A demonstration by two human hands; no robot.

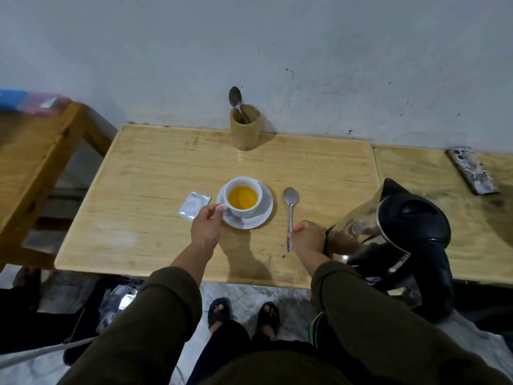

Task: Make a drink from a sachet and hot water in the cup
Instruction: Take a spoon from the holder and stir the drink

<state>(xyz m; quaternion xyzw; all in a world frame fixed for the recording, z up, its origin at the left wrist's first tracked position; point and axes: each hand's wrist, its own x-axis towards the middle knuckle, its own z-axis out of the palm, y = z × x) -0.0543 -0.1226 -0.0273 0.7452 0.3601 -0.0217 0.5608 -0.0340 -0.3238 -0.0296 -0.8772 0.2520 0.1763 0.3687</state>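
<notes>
A white cup with yellow-orange liquid stands on a white saucer in the middle of the wooden table. My left hand pinches the cup's handle. A silver sachet lies flat just left of the saucer. A metal spoon lies to the right of the saucer, bowl pointing away. My right hand has its fingers closed around the spoon's handle near its lower end. A steel kettle with a black lid and handle stands right beside that hand.
A wooden holder with one spoon stands at the back by the wall. A phone lies on the adjoining table at the right. A wooden bench is at the left. My feet show below the table's front edge.
</notes>
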